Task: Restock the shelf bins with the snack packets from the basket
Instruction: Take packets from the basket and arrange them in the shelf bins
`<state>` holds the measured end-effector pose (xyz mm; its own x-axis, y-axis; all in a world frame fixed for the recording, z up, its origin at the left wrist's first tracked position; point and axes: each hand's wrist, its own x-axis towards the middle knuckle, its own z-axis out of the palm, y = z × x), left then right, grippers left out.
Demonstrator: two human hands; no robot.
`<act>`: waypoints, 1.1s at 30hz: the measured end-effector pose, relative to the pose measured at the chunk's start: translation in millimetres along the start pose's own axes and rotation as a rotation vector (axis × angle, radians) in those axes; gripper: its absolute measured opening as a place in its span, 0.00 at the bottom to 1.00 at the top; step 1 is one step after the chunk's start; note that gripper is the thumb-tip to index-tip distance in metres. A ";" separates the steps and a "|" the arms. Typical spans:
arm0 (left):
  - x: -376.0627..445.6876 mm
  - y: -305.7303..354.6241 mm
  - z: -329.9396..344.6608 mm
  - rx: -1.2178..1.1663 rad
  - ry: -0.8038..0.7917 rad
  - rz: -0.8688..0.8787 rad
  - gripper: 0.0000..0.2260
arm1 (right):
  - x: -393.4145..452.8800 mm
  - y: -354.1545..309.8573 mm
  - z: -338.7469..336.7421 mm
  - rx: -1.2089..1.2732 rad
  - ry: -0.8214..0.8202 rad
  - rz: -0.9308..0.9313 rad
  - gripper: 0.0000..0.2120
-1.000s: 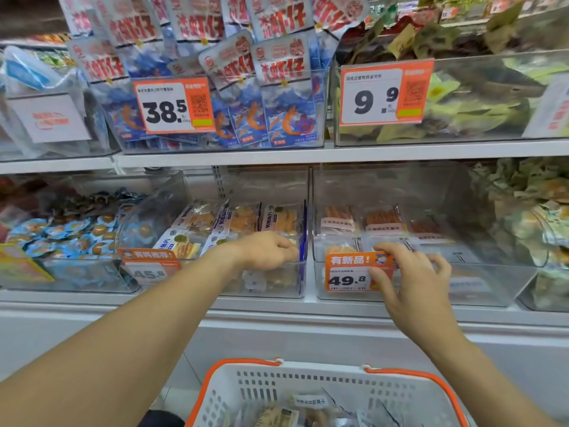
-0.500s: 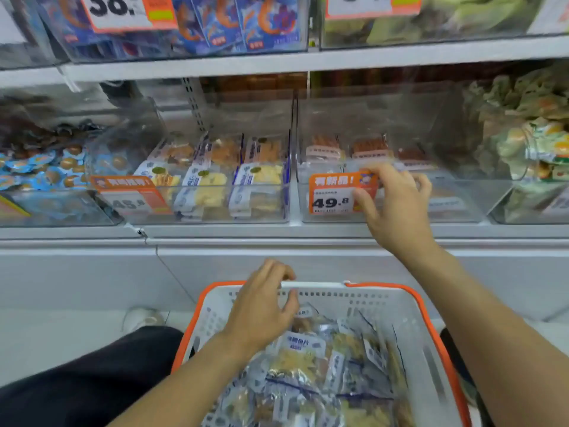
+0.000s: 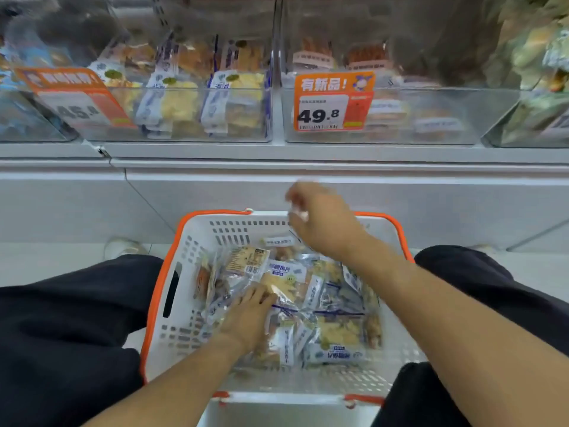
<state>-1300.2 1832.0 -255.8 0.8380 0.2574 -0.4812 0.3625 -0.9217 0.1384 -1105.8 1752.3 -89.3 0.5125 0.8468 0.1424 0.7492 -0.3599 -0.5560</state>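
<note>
A white basket point(image 3: 197, 232) with an orange rim sits on the floor between my knees, filled with several clear snack packets point(image 3: 337, 331) of yellow and brown pieces. My left hand point(image 3: 249, 318) lies in the basket with its fingertips on a yellow packet point(image 3: 283, 286); no grip shows. Blurred, with its fingers curled downward, my right hand point(image 3: 323, 223) hovers over the basket's far rim. Above, a clear shelf bin point(image 3: 234, 134) holds similar yellow packets. The bin to its right point(image 3: 446, 131) holds a few brown ones.
Orange price tags read 45.8 point(image 3: 77, 103) and 49.8 point(image 3: 332, 101) on the bin fronts. More bins stand at far left point(image 3: 27, 121) and far right point(image 3: 535, 118). My black-trousered legs point(image 3: 70, 328) flank the basket. A grey shelf base point(image 3: 431, 204) rises behind it.
My view has tilted down to the basket. My left hand moved from the left bin into the basket's packets. My right hand left the 49.8 bin and dropped toward the basket.
</note>
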 end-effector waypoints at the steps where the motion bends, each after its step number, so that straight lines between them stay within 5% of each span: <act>1: 0.8 2.6 2.0 -0.012 0.019 -0.004 0.30 | -10.0 5.8 22.1 -0.066 -0.279 0.080 0.17; 3: 2.7 9.5 7.2 -0.026 0.045 -0.028 0.31 | -34.1 21.9 67.1 -0.202 -0.634 0.166 0.25; 5: 4.9 16.7 15.7 -0.063 0.027 -0.070 0.32 | -56.1 39.8 104.2 -0.209 -0.761 0.311 0.30; 9: 6.1 25.8 25.3 -0.147 -0.039 -0.070 0.37 | -71.7 59.6 143.0 0.004 -0.589 0.600 0.35; 12: 6.4 26.2 26.8 -0.217 -0.038 -0.058 0.39 | -60.8 68.8 145.7 0.325 -0.305 0.825 0.25; 15: 12.5 22.0 27.7 -0.482 0.025 -0.016 0.33 | -52.0 80.9 136.5 0.446 -0.250 0.958 0.13; 19: 15.9 33.0 2.4 -0.978 0.216 -0.088 0.18 | -39.5 76.9 110.8 0.283 -0.381 0.795 0.08; 22: 17.7 37.9 -29.6 -0.961 0.553 -0.138 0.07 | -21.6 60.4 67.6 0.132 -0.490 0.596 0.07; 25: 16.7 37.3 -65.3 -0.902 0.780 -0.078 0.14 | -3.2 43.5 12.2 -0.007 -0.571 0.387 0.07; 27: 16.4 33.7 -90.5 -0.964 0.691 -0.040 0.18 | 6.6 30.2 -23.9 -0.009 -0.532 0.294 0.07; 30: 10.8 29.6 -124.5 -1.132 0.455 0.010 0.08 | 16.0 19.2 -53.7 0.110 -0.405 0.249 0.03; 33: -4.3 23.3 -155.7 -1.160 0.483 0.065 0.08 | 18.9 14.4 -62.5 0.245 -0.261 0.232 0.04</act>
<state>-1231.9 1854.6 -115.7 0.8421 0.5272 -0.1135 0.2543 -0.2026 0.9457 -1059.1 1738.7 -43.5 0.5088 0.8364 -0.2041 0.4882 -0.4755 -0.7318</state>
